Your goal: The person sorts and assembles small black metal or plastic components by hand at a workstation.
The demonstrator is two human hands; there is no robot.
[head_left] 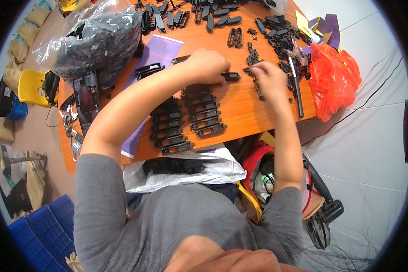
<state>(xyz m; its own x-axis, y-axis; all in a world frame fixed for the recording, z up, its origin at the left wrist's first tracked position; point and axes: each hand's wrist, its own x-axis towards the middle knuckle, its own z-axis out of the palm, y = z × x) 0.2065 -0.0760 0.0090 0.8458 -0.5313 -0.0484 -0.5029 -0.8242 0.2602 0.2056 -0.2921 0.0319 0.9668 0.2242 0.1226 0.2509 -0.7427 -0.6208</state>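
My left hand (207, 67) reaches across the table, its fingers closed round a long black plastic housing (232, 76) whose end sticks out to the right. To the right of it, my right hand (271, 78) is over a strip of small black parts (253, 55). Its fingers are bent together at the tips; whatever they pinch is too small to make out. Nearer to me lie two columns of black slotted housings, a left column (171, 124) and a right column (205, 113). My left hand and forearm hide part of the far end of these columns.
A clear bag of black parts (95, 45) and a phone (85, 97) stand at left. More housings (208, 13) cover the far side. A heap of black pieces (281, 34), a pen-like tool (297, 86) and a red plastic bag (333, 77) lie at right.
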